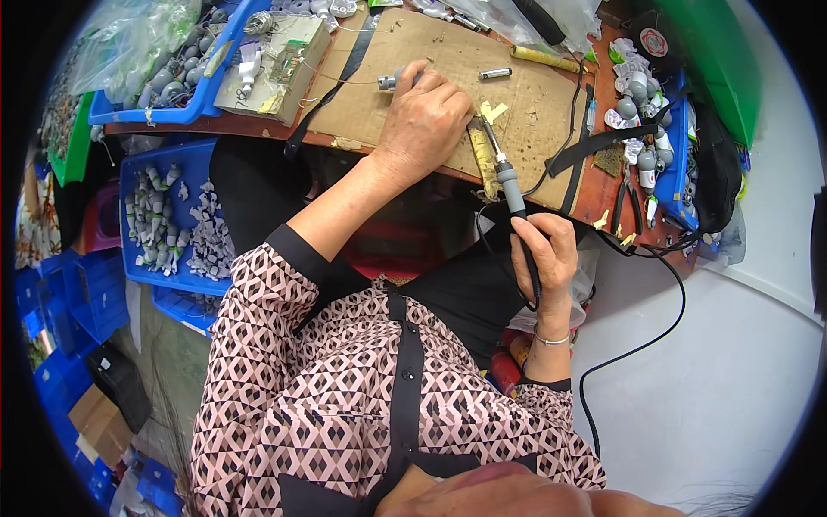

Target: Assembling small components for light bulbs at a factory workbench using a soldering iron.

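Note:
My left hand (425, 118) rests over the cardboard-covered bench, fingers closed around a small grey cylindrical part (388, 83) with a metallic end. A thin wire leads from near this part toward a box at the left. My right hand (545, 254) grips a soldering iron (510, 185) by its black and grey handle. The iron points up and left, its tip beside a yellowed strip (484, 159) at the cardboard's front edge. Whether the tip touches the strip I cannot tell. A short metallic cylinder (495, 74) lies on the cardboard (379, 116) beyond the strip.
A blue bin (207, 108) of grey bulb-shaped parts and a pale box (289, 65) stand at the left. Below hangs a blue tray (177, 280) of small parts. Pliers (627, 202) lie at the right, near a black cord (663, 332) and another blue bin (678, 164).

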`<action>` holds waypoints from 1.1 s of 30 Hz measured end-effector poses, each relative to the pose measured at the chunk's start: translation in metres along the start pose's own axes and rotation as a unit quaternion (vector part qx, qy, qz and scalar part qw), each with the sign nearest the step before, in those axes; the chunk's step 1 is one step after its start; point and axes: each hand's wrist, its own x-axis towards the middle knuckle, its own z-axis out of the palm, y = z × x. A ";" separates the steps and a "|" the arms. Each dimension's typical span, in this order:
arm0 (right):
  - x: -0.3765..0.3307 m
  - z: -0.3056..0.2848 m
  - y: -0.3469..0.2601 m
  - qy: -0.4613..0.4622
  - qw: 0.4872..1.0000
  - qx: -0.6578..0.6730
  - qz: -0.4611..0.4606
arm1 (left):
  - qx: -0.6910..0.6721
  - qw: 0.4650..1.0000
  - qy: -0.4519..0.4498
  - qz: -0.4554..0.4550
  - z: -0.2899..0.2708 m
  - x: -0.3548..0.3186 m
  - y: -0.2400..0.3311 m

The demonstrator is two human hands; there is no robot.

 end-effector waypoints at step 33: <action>-0.020 0.057 0.050 0.213 0.976 0.006 0.049 | -0.015 0.999 -0.025 0.017 -0.004 0.003 0.000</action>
